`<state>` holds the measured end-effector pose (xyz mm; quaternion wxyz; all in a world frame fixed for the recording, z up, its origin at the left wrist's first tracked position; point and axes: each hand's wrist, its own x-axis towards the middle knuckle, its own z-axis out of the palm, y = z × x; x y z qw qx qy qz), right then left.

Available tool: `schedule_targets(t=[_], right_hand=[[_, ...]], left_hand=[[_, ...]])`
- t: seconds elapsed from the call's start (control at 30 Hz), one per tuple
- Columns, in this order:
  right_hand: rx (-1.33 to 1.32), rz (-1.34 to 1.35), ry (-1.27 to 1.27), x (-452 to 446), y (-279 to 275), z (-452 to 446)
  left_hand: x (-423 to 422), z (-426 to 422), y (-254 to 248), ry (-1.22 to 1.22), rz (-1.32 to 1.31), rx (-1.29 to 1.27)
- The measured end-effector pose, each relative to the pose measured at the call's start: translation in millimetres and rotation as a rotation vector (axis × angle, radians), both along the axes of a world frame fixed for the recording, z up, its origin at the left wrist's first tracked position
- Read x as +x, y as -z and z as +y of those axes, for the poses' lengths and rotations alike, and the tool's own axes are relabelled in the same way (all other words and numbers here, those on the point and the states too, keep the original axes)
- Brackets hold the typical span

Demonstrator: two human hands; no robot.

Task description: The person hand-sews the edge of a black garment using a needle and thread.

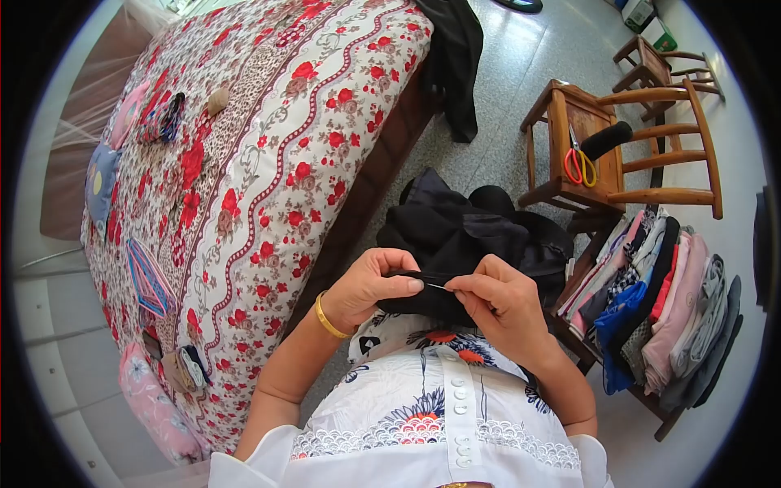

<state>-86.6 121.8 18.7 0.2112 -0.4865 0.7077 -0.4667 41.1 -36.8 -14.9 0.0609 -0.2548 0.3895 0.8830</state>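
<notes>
My left hand [374,286], with a gold bangle at the wrist, pinches a fold of black cloth [455,232] between thumb and fingers. A thin, pale needle [436,285] runs between my two hands at the cloth's edge. Thumb and forefinger of my right hand [503,302] are closed on the needle's right end. The rest of the black cloth lies bunched over my lap and beyond my hands. Any thread on the needle is too fine to make out.
Ahead to the right, a wooden chair [561,122] holds scissors [580,167] and a black thread spool [607,140]. Folded clothes [651,301] fill a low rack at my right. A flowered bed [277,171] with small items stands left; black garment [455,65] hangs off its corner.
</notes>
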Motion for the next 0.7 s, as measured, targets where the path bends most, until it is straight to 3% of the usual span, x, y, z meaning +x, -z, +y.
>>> schedule_targets(t=[0.6, 0.7], right_hand=[[0.014, 0.094, -0.012, -1.6, -1.7, 2.1], [0.008, 0.133, -0.018, -0.9, -2.0, 2.0]], left_hand=[[-2.0, 3.2, -2.3, 0.005, -0.018, -0.084], [-3.4, 5.4, -7.5, 0.022, -0.035, -0.191]])
